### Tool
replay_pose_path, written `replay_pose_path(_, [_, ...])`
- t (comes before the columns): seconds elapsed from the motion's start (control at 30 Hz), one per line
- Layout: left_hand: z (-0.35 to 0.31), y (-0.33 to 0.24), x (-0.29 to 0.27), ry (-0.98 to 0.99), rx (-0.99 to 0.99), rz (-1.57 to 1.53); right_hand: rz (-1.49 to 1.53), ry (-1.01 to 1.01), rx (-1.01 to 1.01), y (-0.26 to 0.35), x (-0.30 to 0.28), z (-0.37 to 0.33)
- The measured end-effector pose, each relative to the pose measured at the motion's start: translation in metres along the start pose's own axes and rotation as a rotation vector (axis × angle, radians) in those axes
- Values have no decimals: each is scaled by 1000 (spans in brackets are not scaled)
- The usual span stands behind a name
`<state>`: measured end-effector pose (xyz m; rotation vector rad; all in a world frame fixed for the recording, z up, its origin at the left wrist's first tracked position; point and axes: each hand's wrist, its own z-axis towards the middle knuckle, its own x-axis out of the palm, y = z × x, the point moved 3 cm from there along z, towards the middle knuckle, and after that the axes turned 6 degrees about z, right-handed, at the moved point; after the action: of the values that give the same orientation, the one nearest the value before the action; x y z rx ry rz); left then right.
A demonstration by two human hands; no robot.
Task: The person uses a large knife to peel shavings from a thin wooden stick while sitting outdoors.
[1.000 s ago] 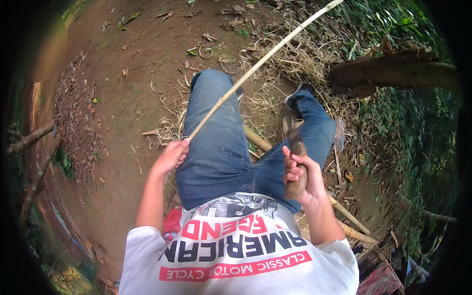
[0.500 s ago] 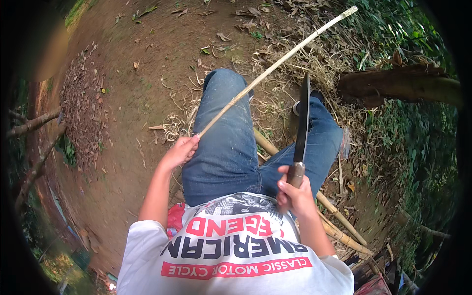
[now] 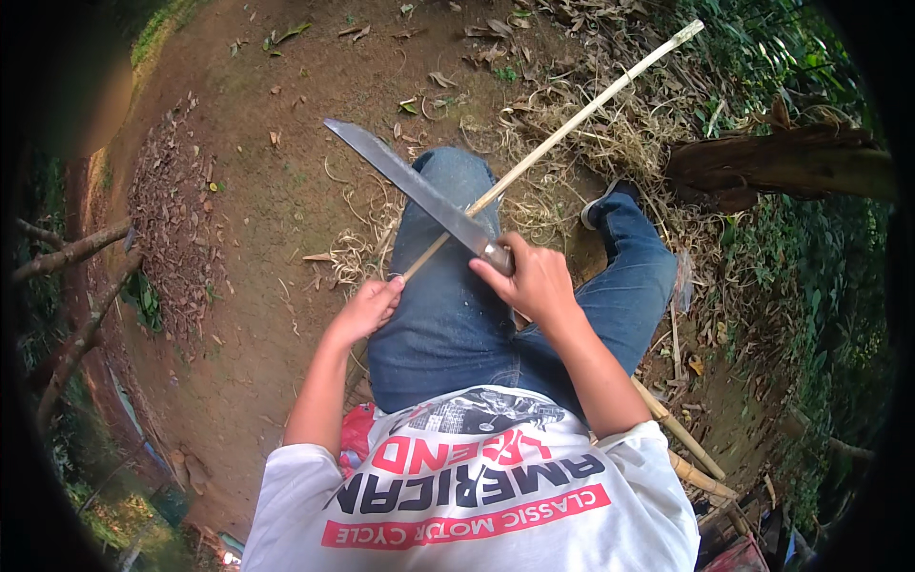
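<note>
My left hand (image 3: 373,309) is closed around the near end of a long, pale bamboo strip (image 3: 581,116). The strip slants across my left thigh and reaches up to the far right. In my right hand (image 3: 530,281) is the dark handle of a machete (image 3: 410,178), gripped above my lap. Its broad grey blade points to the far left and crosses over the strip a short way beyond my left hand. Whether the blade's edge touches the strip I cannot tell.
Curled pale shavings (image 3: 610,143) lie on the brown soil around my feet. A thick brown log (image 3: 772,164) is at the right, beside green plants. Bamboo poles (image 3: 681,434) lie by my right hip. Branches (image 3: 76,248) stand at the far left.
My right hand has moved forward and left, swinging the machete from upright over my right leg to lying across the strip. My left hand keeps its grip on the strip.
</note>
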<state>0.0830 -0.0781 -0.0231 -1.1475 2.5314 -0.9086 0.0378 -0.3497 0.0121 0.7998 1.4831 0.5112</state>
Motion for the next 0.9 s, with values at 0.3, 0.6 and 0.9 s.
replay_pose_path(0.3, [1, -7, 1, -31, 35, 93, -285, 112, -17, -35, -8, 32])
replay_pose_path(0.6, [2, -12, 7, -85, 105, 237, -363, 129, -57, -46, -15, 35])
replay_pose_path(0.9, [7, -2, 3, -106, 82, 219, -250, 144, -8, 1, 13, 29])
